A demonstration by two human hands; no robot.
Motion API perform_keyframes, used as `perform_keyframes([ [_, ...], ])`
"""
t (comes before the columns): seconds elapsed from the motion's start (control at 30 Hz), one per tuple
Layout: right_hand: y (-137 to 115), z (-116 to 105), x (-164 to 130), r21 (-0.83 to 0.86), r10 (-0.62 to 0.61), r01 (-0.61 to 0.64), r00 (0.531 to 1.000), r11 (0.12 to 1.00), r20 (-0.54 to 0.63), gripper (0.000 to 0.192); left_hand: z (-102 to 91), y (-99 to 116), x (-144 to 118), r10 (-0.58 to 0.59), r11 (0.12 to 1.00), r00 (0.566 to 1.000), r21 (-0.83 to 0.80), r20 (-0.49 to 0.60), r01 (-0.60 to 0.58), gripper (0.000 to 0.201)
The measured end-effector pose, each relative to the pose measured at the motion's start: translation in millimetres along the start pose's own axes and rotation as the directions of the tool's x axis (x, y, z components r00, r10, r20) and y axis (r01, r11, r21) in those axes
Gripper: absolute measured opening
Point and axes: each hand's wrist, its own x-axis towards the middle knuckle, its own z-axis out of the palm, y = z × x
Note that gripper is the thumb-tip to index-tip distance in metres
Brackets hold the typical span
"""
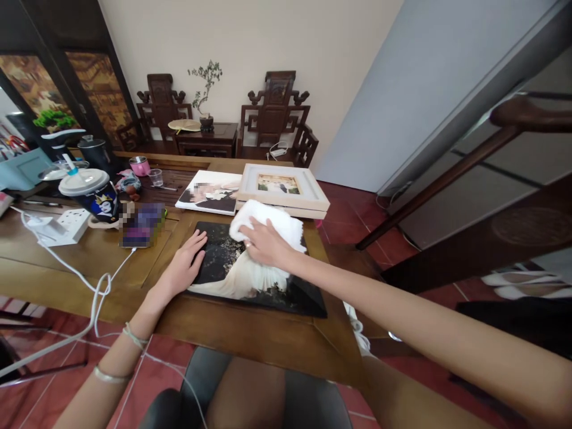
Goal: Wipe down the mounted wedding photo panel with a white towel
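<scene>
A large dark photo print [286, 293] lies flat on the wooden table [250, 336] in front of me. My left hand [185, 265] rests flat on its left edge, fingers spread. My right hand [263, 241] presses a white cloth [277, 223] onto the print's upper middle. The cloth bunches under my palm and covers part of the picture.
Behind the print lie a second photo print [210, 190] and a white framed picture [283, 187]. To the left sit a phone [140, 229], a lidded cup [92, 190], a power strip [67, 226] with white cable, and small cups. Carved wooden chairs stand at the wall.
</scene>
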Motion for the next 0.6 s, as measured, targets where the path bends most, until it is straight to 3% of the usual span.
perform_keyframes([
  [0.1, -21.3, 2.4, 16.0, 0.023, -0.120, 0.119, 0.993, 0.993, 0.025, 0.037, -1.4, 0.8, 0.4, -0.002, 1.000, 1.000, -0.006, -0.006, 0.002, 0.047],
  [0.17, -36.3, 2.1, 7.4, 0.039, -0.195, 0.194, 0.979, 0.980, 0.051, 0.037, -2.8, 1.5, 0.9, 0.001, 1.000, 1.000, -0.011, -0.004, -0.001, 0.046],
  [0.33, -60.2, -3.3, -67.1, 0.167, -0.386, 0.365, 0.914, 0.916, 0.125, 0.034, -3.7, 2.5, 1.7, -0.011, 1.000, 1.000, -0.008, 0.018, 0.011, 0.047],
  [0.4, -54.4, -6.5, -94.7, 0.206, -0.401, 0.371, 0.907, 0.905, 0.127, 0.033, -2.7, 2.2, 1.7, -0.017, 1.000, 1.000, -0.003, 0.014, 0.017, 0.048],
  [0.47, -36.0, -9.2, -108.8, 0.189, -0.347, 0.324, 0.932, 0.927, 0.104, 0.031, -1.5, 1.6, 1.5, -0.018, 1.000, 1.000, 0.004, 0.014, 0.018, 0.049],
  [0.6, 21.8, -12.5, -100.2, 0.096, -0.128, 0.126, 0.992, 0.987, 0.019, 0.029, -0.7, 1.4, 1.1, -0.016, 1.000, 1.000, 0.002, 0.016, 0.016, 0.048],
])
